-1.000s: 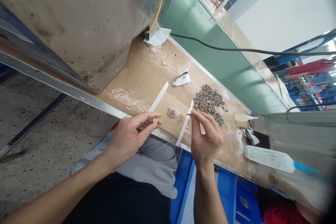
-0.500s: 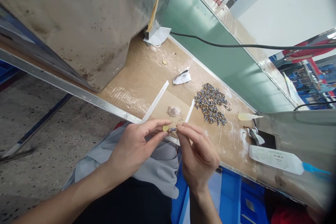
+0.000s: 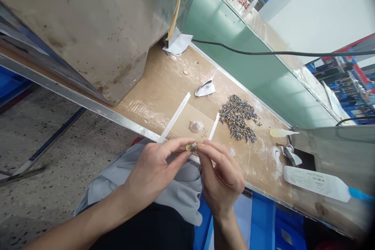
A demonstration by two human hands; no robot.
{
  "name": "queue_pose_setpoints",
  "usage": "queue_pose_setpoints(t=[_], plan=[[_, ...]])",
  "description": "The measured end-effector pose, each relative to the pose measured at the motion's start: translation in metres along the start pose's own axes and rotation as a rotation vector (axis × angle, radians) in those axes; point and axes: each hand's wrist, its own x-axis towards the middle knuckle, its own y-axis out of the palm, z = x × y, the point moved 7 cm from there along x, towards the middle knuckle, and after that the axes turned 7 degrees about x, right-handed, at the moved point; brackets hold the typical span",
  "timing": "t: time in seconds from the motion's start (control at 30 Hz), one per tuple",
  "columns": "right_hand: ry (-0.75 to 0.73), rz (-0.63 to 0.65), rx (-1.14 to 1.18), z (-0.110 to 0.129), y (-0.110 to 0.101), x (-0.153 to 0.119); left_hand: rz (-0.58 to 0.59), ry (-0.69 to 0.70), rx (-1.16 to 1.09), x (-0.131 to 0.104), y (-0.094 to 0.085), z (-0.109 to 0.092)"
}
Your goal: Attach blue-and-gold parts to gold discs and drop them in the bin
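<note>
My left hand [image 3: 156,168] is closed in a pinch at the table's front edge, with a small round yellow disc [image 3: 188,148] at its fingertips. Facing it, my right hand [image 3: 222,175] pinches a tiny blue-and-gold piece [image 3: 193,147]. Disc and piece overlap in view; whether they touch I cannot tell. Just beyond my fingers lies a small clear plastic item [image 3: 196,126] with tiny specks beside it. A heap of similar blue-and-gold pieces [image 3: 238,119] rests farther off to the right.
White tape strips [image 3: 175,117] mark the brown tabletop [image 3: 140,101]. Behind lies a folded white scrap [image 3: 205,88], with another yellow disc [image 3: 185,72] farther left. A small pale-yellow bottle [image 3: 279,133] and a large white bottle [image 3: 316,183] lie at right. A metal housing [image 3: 88,27] rises at left.
My hands have drawn together, bringing the yellow disc up to the blue-and-gold piece. The disc is now partly covered. The whole view has shifted slightly.
</note>
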Motion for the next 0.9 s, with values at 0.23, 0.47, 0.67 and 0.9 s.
queue_pose_setpoints(t=[0.23,0.47,0.67,0.9], plan=[[-0.094,0.043,-0.025,0.010,0.000,0.001,-0.043,0.131,0.153,-0.002,-0.001,-0.013],[-0.238,0.065,-0.086,0.022,0.000,-0.004,-0.067,0.205,0.293,-0.007,-0.002,-0.023],[-0.263,0.043,-0.156,0.022,0.003,-0.014,-0.067,0.194,0.371,-0.010,-0.001,-0.027],[-0.263,-0.007,-0.135,0.024,0.005,-0.018,-0.023,0.111,0.340,-0.011,-0.002,-0.025]])
